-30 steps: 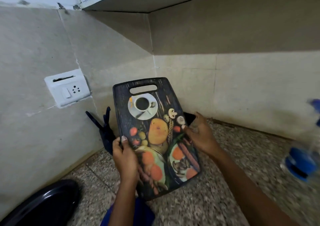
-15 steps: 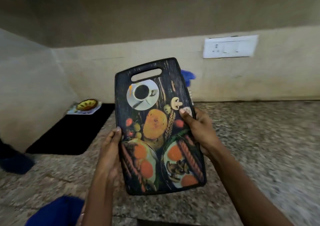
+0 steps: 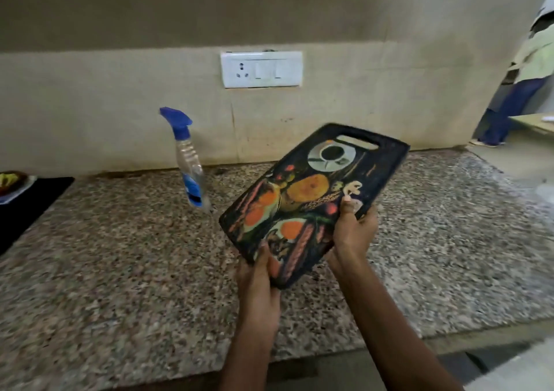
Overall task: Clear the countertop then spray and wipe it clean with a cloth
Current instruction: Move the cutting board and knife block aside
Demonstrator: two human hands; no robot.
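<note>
I hold a dark cutting board [image 3: 311, 192] printed with food pictures above the speckled granite countertop [image 3: 126, 270]. It tilts to the right, handle slot at its far end. My left hand [image 3: 257, 273] grips its near bottom corner. My right hand [image 3: 353, 228] grips its right edge, thumb on the printed face. A clear spray bottle [image 3: 187, 162] with a blue trigger head and blue label stands on the counter to the left of the board, near the wall. No cloth is in sight.
A black mat [image 3: 27, 207] lies at the far left with a small dish [image 3: 12, 180] on it. A white socket plate [image 3: 260, 69] sits on the wall. A person [image 3: 521, 78] stands at the far right beyond the counter's end. The counter's front edge [image 3: 299, 360] runs below my arms.
My view has swung right along the counter. The board has moved right with both hands and tipped from upright to leaning right. The spray bottle now stands left of it.
</note>
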